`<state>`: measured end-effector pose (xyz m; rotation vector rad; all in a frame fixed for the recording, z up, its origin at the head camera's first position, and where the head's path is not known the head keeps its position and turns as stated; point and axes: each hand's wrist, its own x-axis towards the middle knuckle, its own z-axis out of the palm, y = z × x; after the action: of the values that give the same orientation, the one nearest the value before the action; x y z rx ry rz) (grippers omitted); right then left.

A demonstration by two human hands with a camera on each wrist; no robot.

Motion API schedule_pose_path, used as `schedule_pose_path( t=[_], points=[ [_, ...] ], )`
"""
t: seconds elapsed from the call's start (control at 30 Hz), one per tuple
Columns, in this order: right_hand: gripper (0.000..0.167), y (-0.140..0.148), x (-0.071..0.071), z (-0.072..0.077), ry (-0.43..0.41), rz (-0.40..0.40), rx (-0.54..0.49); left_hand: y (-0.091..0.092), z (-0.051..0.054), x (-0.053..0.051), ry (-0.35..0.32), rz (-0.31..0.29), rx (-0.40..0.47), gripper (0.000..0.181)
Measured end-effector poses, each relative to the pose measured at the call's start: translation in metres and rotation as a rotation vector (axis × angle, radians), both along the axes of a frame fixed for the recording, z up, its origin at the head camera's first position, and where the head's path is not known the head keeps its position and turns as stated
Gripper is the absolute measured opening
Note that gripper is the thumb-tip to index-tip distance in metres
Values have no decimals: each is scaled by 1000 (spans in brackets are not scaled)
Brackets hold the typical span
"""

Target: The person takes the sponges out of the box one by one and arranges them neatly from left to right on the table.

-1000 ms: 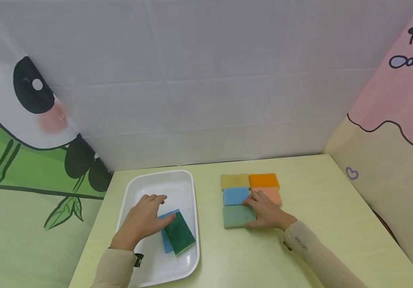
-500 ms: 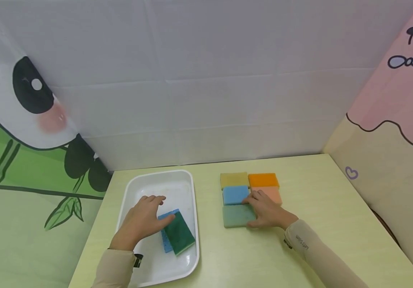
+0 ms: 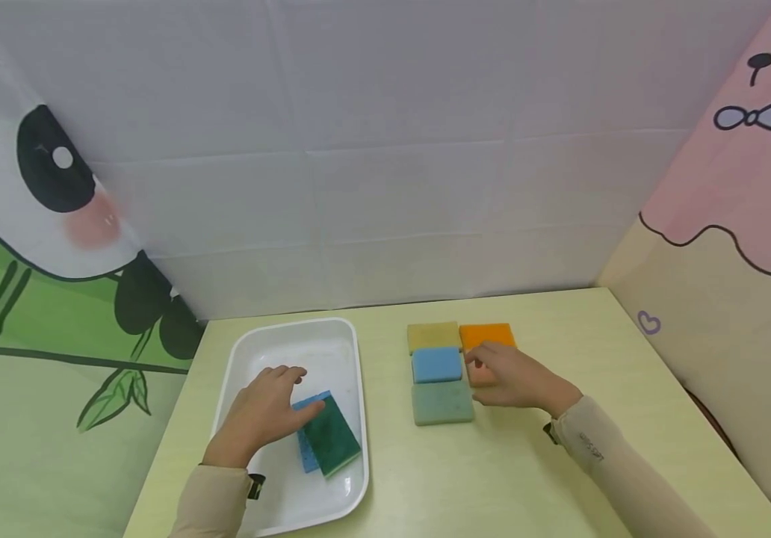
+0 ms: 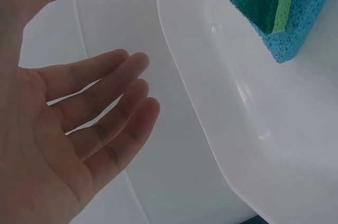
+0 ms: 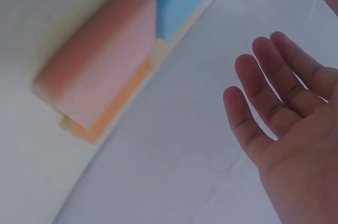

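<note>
My left hand point(image 3: 261, 411) hovers above the white tray point(image 3: 321, 359), fingers loosely spread and holding nothing. Inside the tray, a dark green sponge point(image 3: 332, 437) lies across a blue sponge point(image 4: 288, 49). My right hand point(image 3: 520, 377) is over the peach sponge point(image 5: 100, 65), partly hiding it in the head view. Its fingers are relaxed and apart from the sponge in the right wrist view. Beside that hand lie a pale green sponge point(image 3: 442, 403) and a light blue sponge point(image 3: 436, 365). Behind them are a yellow sponge point(image 3: 432, 338) and an orange sponge point(image 3: 486, 334).
The pale yellow table point(image 3: 419, 478) carries both the tray and the sponge group. A white cloth wall point(image 3: 392, 187) rises behind its back edge. Printed cloths hang on both sides, one green point(image 3: 22, 433) at left and one pink point(image 3: 728, 187) at right.
My right hand has left the pale green sponge, which stays in place, and shifted right and slightly back over the peach sponge. The left hand keeps its pose above the tray.
</note>
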<state>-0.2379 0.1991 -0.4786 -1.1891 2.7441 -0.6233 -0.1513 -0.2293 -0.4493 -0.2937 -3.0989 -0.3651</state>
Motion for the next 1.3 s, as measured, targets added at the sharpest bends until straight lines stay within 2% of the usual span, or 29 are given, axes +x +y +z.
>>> schedule_pose_path(
  t=[0.27,0.5,0.73,0.9,1.03,1.3],
  points=[
    [39,7,12,39,60,-32,45,3,2,1,-11,18,-6,59],
    [36,14,19,58,163,-12,23,5,2,1,-22,49,-7,57],
    [37,16,21,59,196,7,16,9,4,5,-56,131,-13,65],
    [37,16,21,56,233,23,2,17,6,11,-107,219,2,58],
    [36,13,22,54,242,41,-10,26,7,13,-105,255,12,57],
    [38,9,22,51,254,68,-11,45,7,5,-129,291,-6,58]
  ],
)
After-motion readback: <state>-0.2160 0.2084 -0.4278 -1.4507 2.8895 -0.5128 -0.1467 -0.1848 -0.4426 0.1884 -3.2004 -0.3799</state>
